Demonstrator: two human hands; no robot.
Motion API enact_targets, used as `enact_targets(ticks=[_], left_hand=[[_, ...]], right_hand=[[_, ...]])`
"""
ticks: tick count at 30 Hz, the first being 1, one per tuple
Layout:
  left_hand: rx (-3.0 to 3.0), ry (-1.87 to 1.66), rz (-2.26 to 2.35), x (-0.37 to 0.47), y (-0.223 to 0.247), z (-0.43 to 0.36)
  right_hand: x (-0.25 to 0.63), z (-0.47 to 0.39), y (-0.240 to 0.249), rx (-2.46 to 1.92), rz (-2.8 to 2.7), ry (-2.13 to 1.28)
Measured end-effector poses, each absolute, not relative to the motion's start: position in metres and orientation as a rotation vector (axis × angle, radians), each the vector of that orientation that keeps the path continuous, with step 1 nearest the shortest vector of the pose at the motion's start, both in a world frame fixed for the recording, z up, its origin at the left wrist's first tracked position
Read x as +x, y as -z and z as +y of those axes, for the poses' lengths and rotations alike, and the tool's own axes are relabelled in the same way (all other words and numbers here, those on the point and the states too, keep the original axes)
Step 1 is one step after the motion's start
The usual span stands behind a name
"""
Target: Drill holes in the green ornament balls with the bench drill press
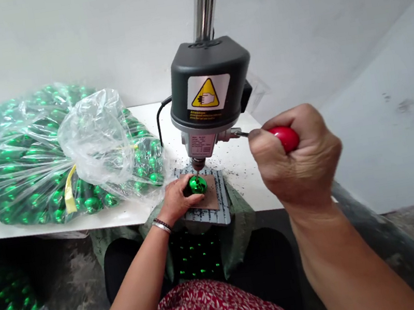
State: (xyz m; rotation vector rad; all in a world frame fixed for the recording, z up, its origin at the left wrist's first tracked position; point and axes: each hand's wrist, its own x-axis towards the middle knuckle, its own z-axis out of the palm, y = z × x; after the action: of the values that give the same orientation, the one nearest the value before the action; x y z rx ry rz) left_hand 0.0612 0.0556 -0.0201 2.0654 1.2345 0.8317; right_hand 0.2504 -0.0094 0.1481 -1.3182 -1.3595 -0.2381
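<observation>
My left hand grips a shiny green bauble from its left side, thumb in front and fingers behind. The bauble rests on a brown board on the drill press base. Directly above it, the drill bit reaches down to its top; whether it has gone in I cannot tell. My right hand is wrapped around the red knob of the feed lever, to the right of the black drill press head.
A large clear bag of green baubles covers the table's left side. Dark shavings lie around the base. Green cloth hangs below it, with more baubles between my knees. Another bag sits on the floor at left.
</observation>
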Motion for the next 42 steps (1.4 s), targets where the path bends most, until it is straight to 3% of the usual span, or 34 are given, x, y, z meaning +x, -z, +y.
enact_targets(ticks=[17,29,38,42], left_hand=[[2.038,-0.866,1.248,0.061,0.024,0.055],[2.005,-0.896,1.260,0.063,0.023,0.054],[1.982,-0.913,1.220,0.057,0.018,0.047],[1.940,-0.863,0.978,0.036,0.016,0.043]], right_hand=[[0.246,-0.016,-0.099,-1.159,-1.371,0.525],[0.247,-0.017,-0.069,-1.088,-1.414,0.515],[0.248,0.025,-0.165,-1.243,-1.193,0.181],[0.249,0.036,-0.179,-1.309,-1.165,0.111]])
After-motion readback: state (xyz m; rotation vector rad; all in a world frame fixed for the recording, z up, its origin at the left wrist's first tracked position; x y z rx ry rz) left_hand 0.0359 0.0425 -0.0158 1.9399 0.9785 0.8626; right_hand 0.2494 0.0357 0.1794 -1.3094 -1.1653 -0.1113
